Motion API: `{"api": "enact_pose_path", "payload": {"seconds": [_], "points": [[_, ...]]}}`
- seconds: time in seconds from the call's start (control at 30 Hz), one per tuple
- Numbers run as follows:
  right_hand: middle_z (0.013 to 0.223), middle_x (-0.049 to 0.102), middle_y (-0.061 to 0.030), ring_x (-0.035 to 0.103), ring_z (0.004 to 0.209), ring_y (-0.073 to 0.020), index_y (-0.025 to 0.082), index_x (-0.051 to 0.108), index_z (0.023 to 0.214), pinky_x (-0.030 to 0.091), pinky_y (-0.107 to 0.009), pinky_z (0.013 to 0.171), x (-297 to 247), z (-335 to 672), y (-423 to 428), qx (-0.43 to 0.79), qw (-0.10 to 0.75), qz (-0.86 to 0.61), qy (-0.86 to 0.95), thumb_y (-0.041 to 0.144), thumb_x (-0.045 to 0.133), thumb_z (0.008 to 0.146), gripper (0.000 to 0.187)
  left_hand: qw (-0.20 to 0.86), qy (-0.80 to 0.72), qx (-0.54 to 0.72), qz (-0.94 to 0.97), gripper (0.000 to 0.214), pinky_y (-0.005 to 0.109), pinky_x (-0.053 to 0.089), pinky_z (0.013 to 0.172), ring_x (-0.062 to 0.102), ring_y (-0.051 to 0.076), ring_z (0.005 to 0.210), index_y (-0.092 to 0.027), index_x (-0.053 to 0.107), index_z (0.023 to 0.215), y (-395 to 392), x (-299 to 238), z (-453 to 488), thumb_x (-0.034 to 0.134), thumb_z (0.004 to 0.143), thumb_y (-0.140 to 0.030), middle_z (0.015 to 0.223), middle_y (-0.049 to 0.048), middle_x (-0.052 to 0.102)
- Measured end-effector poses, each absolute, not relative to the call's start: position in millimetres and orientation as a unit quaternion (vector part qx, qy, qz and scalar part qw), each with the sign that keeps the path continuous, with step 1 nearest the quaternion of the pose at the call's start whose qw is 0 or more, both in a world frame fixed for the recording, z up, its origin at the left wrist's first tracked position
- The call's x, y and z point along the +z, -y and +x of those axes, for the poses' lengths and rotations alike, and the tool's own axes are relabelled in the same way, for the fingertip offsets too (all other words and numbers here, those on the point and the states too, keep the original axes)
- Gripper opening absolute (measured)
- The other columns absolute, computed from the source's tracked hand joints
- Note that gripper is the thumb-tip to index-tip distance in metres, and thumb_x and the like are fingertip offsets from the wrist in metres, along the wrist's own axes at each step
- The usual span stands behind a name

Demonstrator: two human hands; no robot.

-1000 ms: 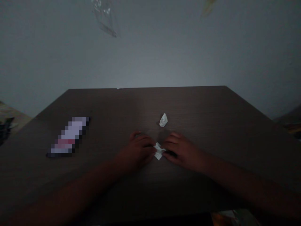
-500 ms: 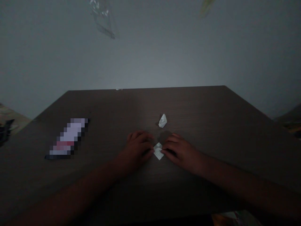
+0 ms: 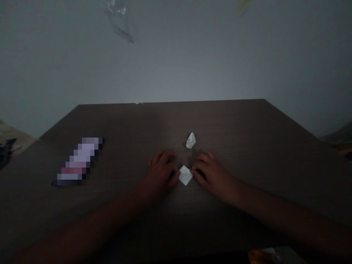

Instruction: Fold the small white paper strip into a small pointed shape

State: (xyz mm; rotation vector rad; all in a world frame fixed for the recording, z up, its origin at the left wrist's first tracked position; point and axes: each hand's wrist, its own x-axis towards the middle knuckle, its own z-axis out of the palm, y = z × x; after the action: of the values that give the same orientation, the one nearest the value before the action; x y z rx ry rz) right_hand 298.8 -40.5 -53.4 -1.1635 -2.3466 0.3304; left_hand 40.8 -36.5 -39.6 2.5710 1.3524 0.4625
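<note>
A small white folded paper [image 3: 186, 175] lies flat on the dark wooden table [image 3: 247, 139], shaped like a little diamond. My left hand [image 3: 161, 172] rests on the table at its left corner, fingers curled and pinching the paper's edge. My right hand [image 3: 211, 174] touches the right corner the same way, fingers bent down onto it. A second small white paper piece [image 3: 190, 140], folded or crumpled into a peak, stands just beyond my hands. The light is dim, so the fingertips are hard to make out.
A flat rectangular object [image 3: 78, 161], blurred out, lies on the table's left side. A grey wall rises behind the table, with a clear plastic scrap [image 3: 118, 18] hanging near the top. Cluttered edges show at far left and right.
The paper between my hands has gone from a crumpled, uneven shape to a flatter diamond. Both hands shifted slightly apart and back; the other paper piece stayed put.
</note>
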Motion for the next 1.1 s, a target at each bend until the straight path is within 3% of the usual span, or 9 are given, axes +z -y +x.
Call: {"api": "enact_pose_path", "payload": {"seconds": [0.3,0.67,1.1], "points": [[0.107,0.073,-0.0087,0.068,0.105,-0.028,0.023,0.075,0.102,0.057,-0.047,0.096,-56.8,300.0,40.4,0.15,0.271,-0.419,0.853,0.02,0.069,0.108,0.009,0.095,-0.467,0.147,0.867,0.009,0.066,0.053,0.124,0.052,0.042,0.153,-0.022,0.078,0.103,34.2,-41.4,40.0,0.071,0.109,-0.025,0.161,0.0133,0.062],[0.106,0.071,-0.0095,0.066,0.105,-0.0285,0.021,0.076,0.097,0.055,-0.048,0.097,-55.0,294.4,43.6,0.142,0.255,-0.455,0.841,0.018,0.068,0.108,0.014,0.107,-0.47,0.137,0.865,0.014,0.068,0.054,0.121,0.056,0.043,0.149,-0.021,0.079,0.097,37.4,-39.5,42.7,0.072,0.108,-0.027,0.154,0.0144,0.068],[0.102,0.068,-0.0112,0.065,0.102,-0.0315,0.022,0.07,0.091,0.056,-0.049,0.092,-52.1,283.3,46.3,0.092,0.217,-0.498,0.835,0.023,0.071,0.105,0.014,0.133,-0.499,0.11,0.849,0.025,0.067,0.053,0.122,0.055,0.043,0.152,-0.019,0.078,0.097,40.5,-30.6,54.0,0.062,0.113,-0.028,0.155,0.0169,0.066]]}}
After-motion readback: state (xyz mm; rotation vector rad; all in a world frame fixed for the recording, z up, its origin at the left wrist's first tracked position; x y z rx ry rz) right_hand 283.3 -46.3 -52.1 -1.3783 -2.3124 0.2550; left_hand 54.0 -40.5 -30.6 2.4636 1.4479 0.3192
